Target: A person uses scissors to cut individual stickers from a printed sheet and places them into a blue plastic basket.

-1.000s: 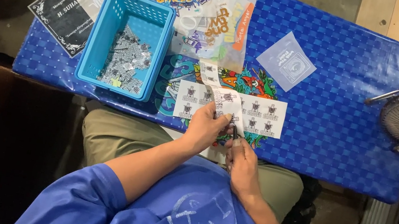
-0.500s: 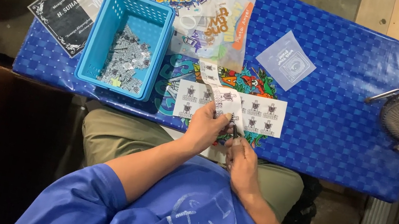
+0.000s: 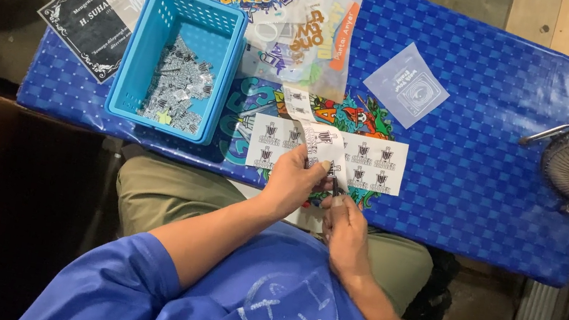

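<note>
The sticker strip (image 3: 319, 141), a narrow band of white printed film with small dark emblems, hangs between both hands just above the near edge of the counter (image 3: 493, 185), over a larger sheet of the same emblems (image 3: 375, 164). It looks very light and limp: the free end curls up and away toward the colourful printed sheets (image 3: 298, 25), so I judge it will flop and twist unless held close to the working point. The film is probably slick and easy to crease or tear, so the best hold seems to be a pinch on the plain margin beside an emblem, not on the print.

The left hand (image 3: 294, 181) has its fingers closed around the strip's lower part, thumb pressed against it. The right hand (image 3: 344, 226) is curled tight just below, fingertips pinched together at the strip's end; whether it also holds a small tool I cannot tell.

The blue basket (image 3: 132, 75) to the left holds a heap of small cut pieces.
</note>
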